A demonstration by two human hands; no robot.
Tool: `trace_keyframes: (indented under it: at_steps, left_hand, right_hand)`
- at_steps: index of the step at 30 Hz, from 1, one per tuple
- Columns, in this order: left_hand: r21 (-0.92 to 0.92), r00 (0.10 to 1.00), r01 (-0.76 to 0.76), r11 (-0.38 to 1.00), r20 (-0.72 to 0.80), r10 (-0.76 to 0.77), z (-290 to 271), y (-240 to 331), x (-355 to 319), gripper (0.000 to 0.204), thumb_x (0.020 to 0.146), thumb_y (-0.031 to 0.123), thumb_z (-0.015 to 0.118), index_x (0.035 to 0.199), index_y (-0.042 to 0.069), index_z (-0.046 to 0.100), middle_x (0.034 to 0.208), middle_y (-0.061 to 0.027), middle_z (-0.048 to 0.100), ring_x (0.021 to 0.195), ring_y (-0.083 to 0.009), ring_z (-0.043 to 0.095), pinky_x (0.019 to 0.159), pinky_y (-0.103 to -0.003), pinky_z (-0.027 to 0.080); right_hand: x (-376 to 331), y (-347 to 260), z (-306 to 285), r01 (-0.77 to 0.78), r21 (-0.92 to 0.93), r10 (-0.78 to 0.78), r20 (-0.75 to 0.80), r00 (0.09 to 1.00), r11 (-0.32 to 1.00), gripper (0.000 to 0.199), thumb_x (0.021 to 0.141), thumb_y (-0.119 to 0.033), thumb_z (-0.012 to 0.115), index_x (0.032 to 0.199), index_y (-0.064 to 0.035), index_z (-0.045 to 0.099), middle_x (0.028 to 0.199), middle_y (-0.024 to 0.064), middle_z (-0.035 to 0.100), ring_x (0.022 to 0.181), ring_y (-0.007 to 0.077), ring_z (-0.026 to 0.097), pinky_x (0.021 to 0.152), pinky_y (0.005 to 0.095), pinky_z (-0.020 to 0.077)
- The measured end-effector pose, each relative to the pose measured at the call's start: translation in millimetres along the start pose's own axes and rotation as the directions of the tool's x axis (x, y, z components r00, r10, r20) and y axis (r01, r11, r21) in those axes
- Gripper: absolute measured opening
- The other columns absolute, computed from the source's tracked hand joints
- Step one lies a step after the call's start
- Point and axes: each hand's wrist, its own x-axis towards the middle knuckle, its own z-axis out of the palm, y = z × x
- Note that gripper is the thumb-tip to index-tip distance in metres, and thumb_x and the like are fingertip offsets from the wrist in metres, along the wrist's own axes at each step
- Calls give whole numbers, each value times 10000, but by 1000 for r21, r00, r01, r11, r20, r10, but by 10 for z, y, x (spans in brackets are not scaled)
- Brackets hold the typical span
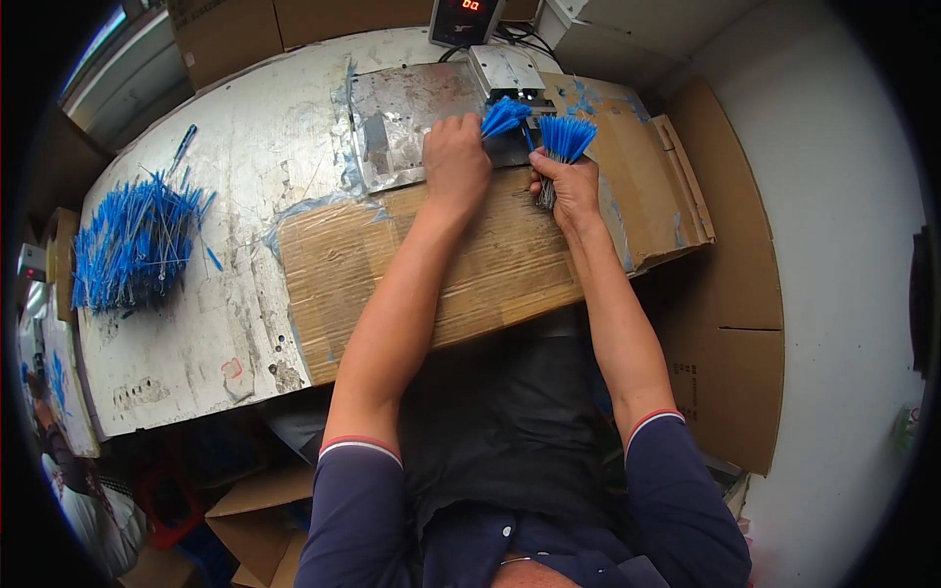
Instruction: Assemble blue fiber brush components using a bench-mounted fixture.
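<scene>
My left hand (458,162) is closed at the metal plate. Blue ends of a small bundle of thin wire pieces (505,116) stick out to the right of its fingers. My right hand (576,188) grips a fanned bundle of blue-ended wire pieces (566,137), blue ends up and bare metal stems hanging below the thumb. A single blue end shows between the two hands, near the small metal machine (507,69); which hand holds it is hard to see. At the left of the table lies a large heap of the same blue-ended wires (137,245).
Flattened cardboard (421,265) covers the table's front edge, and a metal plate (402,108) lies behind it. A box with a red digital display (469,20) stands at the back. A pen (183,147) lies behind the heap. Cardboard (735,245) and a white wall flank the right. Another person is at far left.
</scene>
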Motion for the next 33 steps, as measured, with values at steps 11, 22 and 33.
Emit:
trace_keyframes:
  at_steps: [11,22,33]
  left_hand:
    - [107,981,182,977,-90,-173,7,-5,22,106,817,41,585,923,52,583,837,-141,639,827,-342,613,765,-462,464]
    - [33,972,205,978,-126,-200,-19,-1,22,157,837,34,591,993,45,604,829,-143,647,838,-344,622,764,-458,448]
    - [-34,998,60,998,16,-60,-77,-62,-8,151,807,16,562,949,42,603,869,-156,664,862,-340,616,772,-462,454]
  right_hand:
    - [83,70,153,43,-81,-53,-123,991,996,71,792,51,728,805,41,659,714,86,654,517,144,606,399,264,478]
    - [202,105,279,22,-128,-50,-222,974,992,134,786,57,753,800,7,629,705,63,631,509,140,587,392,273,469]
    - [98,153,242,40,74,-35,-71,997,996,137,825,-72,760,872,17,667,737,81,668,537,155,624,468,282,535]
